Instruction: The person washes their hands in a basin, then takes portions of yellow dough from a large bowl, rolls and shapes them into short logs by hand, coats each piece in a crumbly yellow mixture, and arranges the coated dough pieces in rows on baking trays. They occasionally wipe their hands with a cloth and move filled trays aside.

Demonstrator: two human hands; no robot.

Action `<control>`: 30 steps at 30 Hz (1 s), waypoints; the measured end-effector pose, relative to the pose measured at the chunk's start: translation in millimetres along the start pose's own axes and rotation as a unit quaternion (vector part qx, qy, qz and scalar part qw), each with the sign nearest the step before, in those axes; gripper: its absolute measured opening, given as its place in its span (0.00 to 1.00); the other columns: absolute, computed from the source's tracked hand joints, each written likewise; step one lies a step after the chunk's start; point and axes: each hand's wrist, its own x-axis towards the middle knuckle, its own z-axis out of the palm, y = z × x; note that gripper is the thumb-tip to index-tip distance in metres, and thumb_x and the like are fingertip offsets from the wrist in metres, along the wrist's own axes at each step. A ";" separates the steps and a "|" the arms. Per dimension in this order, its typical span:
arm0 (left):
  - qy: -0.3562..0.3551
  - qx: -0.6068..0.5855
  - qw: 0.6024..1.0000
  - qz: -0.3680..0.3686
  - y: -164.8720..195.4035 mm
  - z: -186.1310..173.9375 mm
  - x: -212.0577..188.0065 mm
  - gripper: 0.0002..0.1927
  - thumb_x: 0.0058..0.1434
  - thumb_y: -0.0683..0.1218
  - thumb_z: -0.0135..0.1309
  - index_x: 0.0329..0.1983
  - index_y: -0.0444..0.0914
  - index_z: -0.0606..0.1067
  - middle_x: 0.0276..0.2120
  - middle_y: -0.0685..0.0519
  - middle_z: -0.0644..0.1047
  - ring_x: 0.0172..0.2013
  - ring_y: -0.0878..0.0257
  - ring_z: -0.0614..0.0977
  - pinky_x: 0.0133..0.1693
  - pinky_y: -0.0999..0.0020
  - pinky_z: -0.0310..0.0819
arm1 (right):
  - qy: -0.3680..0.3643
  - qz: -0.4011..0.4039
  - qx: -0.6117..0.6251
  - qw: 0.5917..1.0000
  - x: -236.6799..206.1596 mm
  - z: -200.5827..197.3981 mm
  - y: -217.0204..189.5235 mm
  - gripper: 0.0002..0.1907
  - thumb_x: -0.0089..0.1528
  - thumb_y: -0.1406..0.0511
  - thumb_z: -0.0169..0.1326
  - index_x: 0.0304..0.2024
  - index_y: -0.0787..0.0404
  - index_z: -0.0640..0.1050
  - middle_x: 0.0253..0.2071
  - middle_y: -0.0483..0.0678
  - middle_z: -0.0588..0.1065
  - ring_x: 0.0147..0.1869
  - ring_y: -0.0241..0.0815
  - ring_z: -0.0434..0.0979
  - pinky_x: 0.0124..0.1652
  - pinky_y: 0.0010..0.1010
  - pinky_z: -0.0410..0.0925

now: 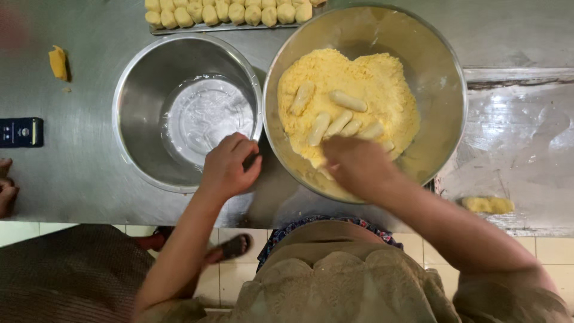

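At centre frame the left hand point(229, 167) is curled on the rim of the empty steel bowl point(143, 90); the right hand point(359, 164), fingers bent, is pressed among soft dough logs point(338, 124), likely fragile and best lifted gently mid-length, in the crumb-filled bowl point(442, 66) on the desk point(78, 173).

From my feed, the right hand point(359, 164) blurs and covers the near crumbs and part of the dough sticks point(338, 122) in the big bowl point(442, 54). Its fingers are too smeared for me to read. The tray of dough pieces point(230, 13) is cut off at the top edge. Someone's hand point(6, 188) is clipped at the left edge.
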 end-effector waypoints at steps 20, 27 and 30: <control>-0.020 0.007 0.998 0.059 153.6 103.5 90.7 0.22 0.57 0.48 0.62 0.54 0.38 0.79 0.58 0.41 0.77 0.61 0.44 0.75 0.59 0.52 0.68 | -0.004 0.079 0.305 0.949 -11.9 -66.2 326.6 0.23 0.63 0.62 0.58 0.61 0.53 0.78 0.47 0.52 0.82 0.52 0.43 0.81 0.54 0.37 0.72; -0.065 -0.232 0.966 -0.094 263.5 197.4 164.1 0.23 0.61 0.49 0.60 0.59 0.39 0.77 0.63 0.44 0.75 0.65 0.50 0.75 0.58 0.61 0.72 | 0.328 0.026 0.126 0.936 49.9 -152.0 547.5 0.11 0.66 0.63 0.60 0.49 0.59 0.82 0.46 0.51 0.81 0.49 0.45 0.81 0.48 0.38 0.73; -0.021 -0.204 0.979 -0.003 312.8 281.3 226.3 0.29 0.65 0.50 0.58 0.67 0.34 0.70 0.68 0.39 0.69 0.68 0.46 0.70 0.65 0.57 0.64 | 0.269 0.123 0.194 0.935 77.1 -127.0 553.8 0.14 0.62 0.62 0.58 0.49 0.54 0.82 0.51 0.50 0.81 0.56 0.48 0.81 0.55 0.38 0.72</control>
